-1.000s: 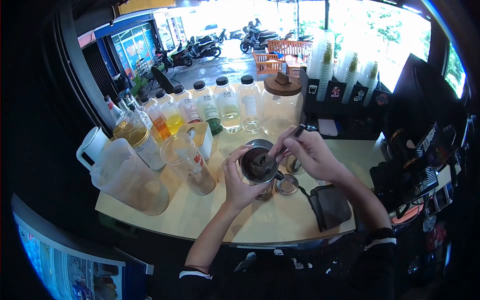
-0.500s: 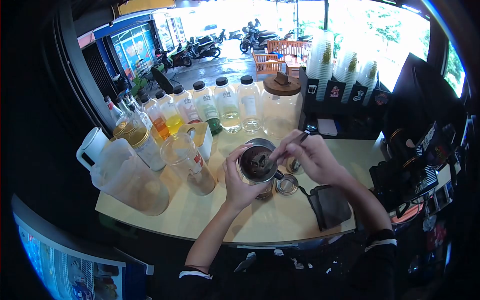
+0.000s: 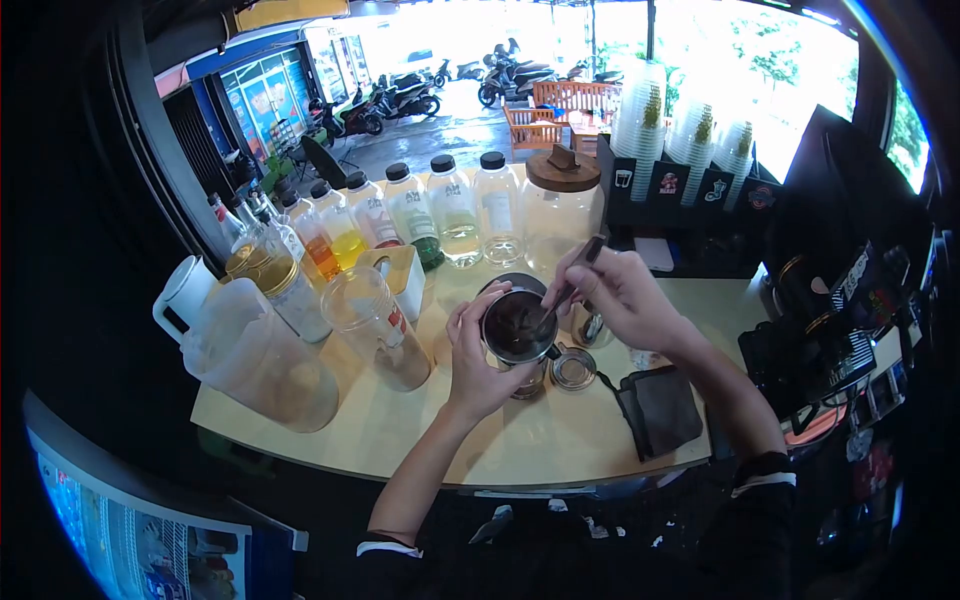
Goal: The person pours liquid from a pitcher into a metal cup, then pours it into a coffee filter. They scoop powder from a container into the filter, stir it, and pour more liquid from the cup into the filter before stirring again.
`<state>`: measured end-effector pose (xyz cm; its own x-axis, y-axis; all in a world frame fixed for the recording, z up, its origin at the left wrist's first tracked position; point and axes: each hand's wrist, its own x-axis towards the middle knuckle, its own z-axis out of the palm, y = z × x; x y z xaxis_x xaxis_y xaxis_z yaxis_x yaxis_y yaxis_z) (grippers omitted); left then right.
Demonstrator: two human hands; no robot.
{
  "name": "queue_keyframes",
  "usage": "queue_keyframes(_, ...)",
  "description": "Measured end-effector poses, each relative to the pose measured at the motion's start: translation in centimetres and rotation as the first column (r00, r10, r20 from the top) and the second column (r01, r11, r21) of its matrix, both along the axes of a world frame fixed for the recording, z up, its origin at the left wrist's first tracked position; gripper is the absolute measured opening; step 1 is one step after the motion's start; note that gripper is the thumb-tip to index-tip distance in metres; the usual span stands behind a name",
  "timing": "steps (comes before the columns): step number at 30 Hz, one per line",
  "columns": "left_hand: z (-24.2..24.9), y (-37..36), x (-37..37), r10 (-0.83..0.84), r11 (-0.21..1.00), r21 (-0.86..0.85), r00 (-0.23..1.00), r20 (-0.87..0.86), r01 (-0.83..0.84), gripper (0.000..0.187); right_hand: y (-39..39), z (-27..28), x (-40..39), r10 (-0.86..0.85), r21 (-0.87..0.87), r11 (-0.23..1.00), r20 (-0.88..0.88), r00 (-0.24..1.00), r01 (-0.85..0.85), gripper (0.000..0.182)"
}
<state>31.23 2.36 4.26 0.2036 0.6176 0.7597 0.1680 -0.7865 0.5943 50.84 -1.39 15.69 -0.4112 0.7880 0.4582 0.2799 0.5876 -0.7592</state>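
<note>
My left hand (image 3: 480,355) is wrapped round a metal-rimmed cup (image 3: 492,340) with a dark handle, tilted so its mouth faces me. Dark brown contents fill the part of it that shows. In my right hand (image 3: 630,300) a spoon (image 3: 592,252) with a dark handle is pinched, its lower end inside the cup. Just right of the cup, a round metal lid (image 3: 574,369) lies on the counter. Behind it, partly under my right hand, stands a small container (image 3: 588,328) that I cannot make out well.
A dark folded cloth (image 3: 662,412) lies at the counter's front right. To the left stand a large plastic pitcher (image 3: 260,360), a tall clear container (image 3: 385,335) and a tissue box (image 3: 405,285). Several capped bottles (image 3: 460,215) and a wooden-lidded jar (image 3: 563,225) line the back, near stacked cups (image 3: 640,120).
My right hand has turned and drawn slightly closer to the cup, and the spoon's handle now stands more upright. The contents look darker and smoother. The left hand has barely shifted.
</note>
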Motion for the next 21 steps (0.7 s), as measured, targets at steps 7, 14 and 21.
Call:
queue_keyframes(7, 0.2, -0.1, 0.1, 0.016, 1.0, 0.01, 0.999, -0.046, -0.016, 0.081, 0.3, 0.1, 0.0, 0.047, 0.007, 0.999, 0.004, 0.999, -0.047, 0.026)
queue_keyframes(14, 0.4, -0.2, 0.1, 0.017, 1.0, 0.02, 0.997, -0.069, -0.015, 0.082, 0.2, 0.7, 0.0, 0.092, -0.04, 0.995, 0.034, 0.995, -0.091, 0.026)
queue_keyframes(21, 0.6, -0.2, 0.0, 0.02, 1.0, 0.023, 0.998, -0.06, -0.019, 0.082, -0.5, 1.0, -0.1, 0.121, 0.011, 0.992, 0.098, 0.988, -0.123, 0.022)
